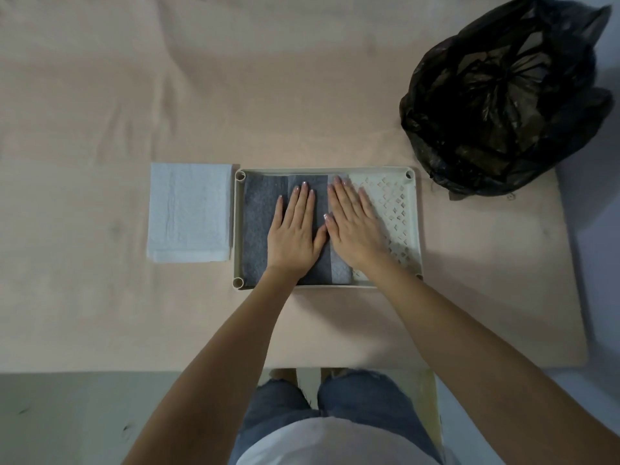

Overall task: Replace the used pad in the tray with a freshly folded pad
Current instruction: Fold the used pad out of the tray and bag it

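A cream plastic tray (411, 226) with a perforated floor lies on the table in front of me. A dark grey pad (256, 226) covers its left and middle part; the right part of the tray floor is bare. My left hand (297, 229) lies flat on the grey pad with straight fingers. My right hand (352, 226) lies flat beside it, over the pad's right edge and the perforated floor. A white folded pad (189, 213) rests on the table just left of the tray.
A black plastic bag (503, 99), open at the top, stands at the table's far right. The table (100, 313) wears a pinkish cloth; its near edge runs just in front of my legs and its right edge lies past the bag.
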